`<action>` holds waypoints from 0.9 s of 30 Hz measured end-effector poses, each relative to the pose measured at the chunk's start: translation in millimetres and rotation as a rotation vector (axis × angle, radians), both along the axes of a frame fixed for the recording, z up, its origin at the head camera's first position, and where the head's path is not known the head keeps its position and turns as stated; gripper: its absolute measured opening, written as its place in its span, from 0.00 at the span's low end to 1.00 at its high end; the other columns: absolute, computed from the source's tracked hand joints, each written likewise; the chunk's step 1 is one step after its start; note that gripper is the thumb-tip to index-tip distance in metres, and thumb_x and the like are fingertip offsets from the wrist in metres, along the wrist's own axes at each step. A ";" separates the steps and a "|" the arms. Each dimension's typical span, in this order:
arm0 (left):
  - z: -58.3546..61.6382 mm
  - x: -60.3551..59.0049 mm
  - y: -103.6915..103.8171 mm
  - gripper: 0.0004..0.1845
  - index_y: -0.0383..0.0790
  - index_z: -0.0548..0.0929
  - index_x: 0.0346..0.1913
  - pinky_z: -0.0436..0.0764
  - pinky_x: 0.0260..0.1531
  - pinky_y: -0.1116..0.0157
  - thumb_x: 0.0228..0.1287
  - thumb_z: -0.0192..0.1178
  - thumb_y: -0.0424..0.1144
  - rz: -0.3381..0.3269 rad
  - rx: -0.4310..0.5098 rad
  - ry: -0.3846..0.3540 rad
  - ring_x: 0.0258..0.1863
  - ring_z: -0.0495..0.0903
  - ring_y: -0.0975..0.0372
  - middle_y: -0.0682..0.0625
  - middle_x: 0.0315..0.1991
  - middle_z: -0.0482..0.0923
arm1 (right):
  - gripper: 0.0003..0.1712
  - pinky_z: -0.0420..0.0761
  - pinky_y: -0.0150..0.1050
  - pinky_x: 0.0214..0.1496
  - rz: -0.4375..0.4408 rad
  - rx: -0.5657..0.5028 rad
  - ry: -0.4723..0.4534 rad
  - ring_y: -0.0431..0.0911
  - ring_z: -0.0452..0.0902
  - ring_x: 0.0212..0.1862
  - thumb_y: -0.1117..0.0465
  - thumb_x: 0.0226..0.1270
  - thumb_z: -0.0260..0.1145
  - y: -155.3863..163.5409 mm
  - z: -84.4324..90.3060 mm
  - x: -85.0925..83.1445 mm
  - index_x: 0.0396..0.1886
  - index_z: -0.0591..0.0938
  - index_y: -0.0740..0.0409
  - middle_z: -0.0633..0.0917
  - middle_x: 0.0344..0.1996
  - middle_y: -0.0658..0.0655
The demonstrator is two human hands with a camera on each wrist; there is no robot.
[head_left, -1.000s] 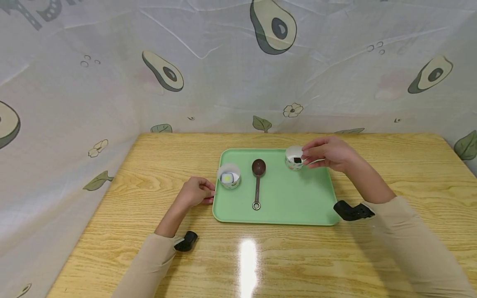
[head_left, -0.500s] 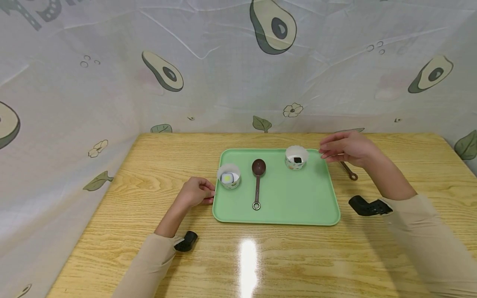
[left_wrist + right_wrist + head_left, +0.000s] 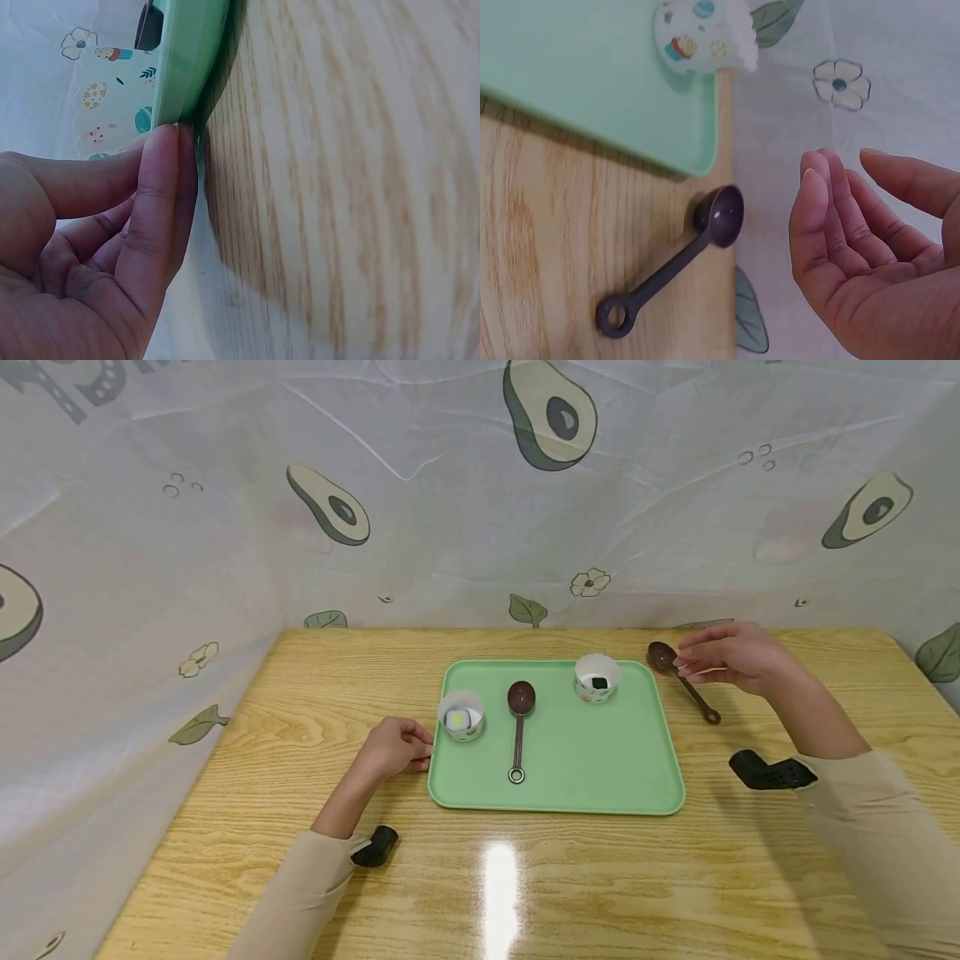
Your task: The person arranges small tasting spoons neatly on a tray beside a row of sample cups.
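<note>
Head view: right hand [image 3: 729,656] is over the loose spoon [image 3: 662,657], off the tray's [image 3: 600,756] far right corner. Gripping it?

Negative. Right wrist cam shows air between them. Fingers softly bent, medium gap to the thumb, nothing held.

Copy. Spoon position?

Flat on the wooden table [image 3: 585,881], bowl just beside the tray corner but apart from it, handle slanting toward the person's right.

Left hand [image 3: 392,747]?

Narrow. Thumb and fingers pinch the tray's left edge. Left wrist cam has the fingertips right at the green rim; thumb tip hidden there.

On the tray?

Tray spoon [image 3: 519,720] left of centre, bowl to the far side, ringed end toward the person. Two printed cups, upright: near cup [image 3: 467,735] at the left edge, pale block [image 3: 457,719] inside; far cup [image 3: 590,696] near the far right corner, black square [image 3: 599,682] inside.

Backdrop?

Avocado-print cloth [image 3: 442,543] behind the table. Beige sleeves [image 3: 877,827], a black mount [image 3: 772,773] at each wrist.
</note>
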State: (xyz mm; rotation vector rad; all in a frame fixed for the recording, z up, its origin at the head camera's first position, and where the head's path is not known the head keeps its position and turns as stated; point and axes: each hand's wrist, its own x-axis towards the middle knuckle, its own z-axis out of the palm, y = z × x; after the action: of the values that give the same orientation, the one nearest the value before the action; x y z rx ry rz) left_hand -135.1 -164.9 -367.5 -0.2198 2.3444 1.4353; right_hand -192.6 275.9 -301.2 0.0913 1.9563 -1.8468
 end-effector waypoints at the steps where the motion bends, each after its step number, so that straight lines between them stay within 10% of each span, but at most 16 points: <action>1: -0.2 -0.2 -0.1 0.04 0.24 0.77 0.36 0.83 0.26 0.68 0.57 0.57 0.21 0.001 0.000 -0.003 0.20 0.77 0.63 0.44 0.23 0.73 | 0.11 0.83 0.36 0.37 0.001 0.011 0.001 0.46 0.82 0.32 0.68 0.65 0.58 1.3 -0.5 -0.2 0.29 0.83 0.51 0.84 0.28 0.53; 27: -2.0 -1.2 -1.3 0.04 0.23 0.76 0.37 0.83 0.26 0.68 0.58 0.56 0.21 0.005 0.033 -0.016 0.20 0.77 0.63 0.44 0.24 0.73 | 0.13 0.82 0.34 0.35 -0.027 0.101 0.033 0.42 0.80 0.30 0.69 0.67 0.54 18.8 -29.9 -8.0 0.27 0.80 0.49 0.84 0.26 0.50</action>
State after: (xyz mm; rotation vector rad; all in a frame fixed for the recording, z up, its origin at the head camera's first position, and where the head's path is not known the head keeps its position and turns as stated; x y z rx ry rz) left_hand -136.3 -166.2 -369.5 -0.2274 2.3076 1.4683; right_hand -200.6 294.6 -331.1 0.1193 2.0803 -1.7762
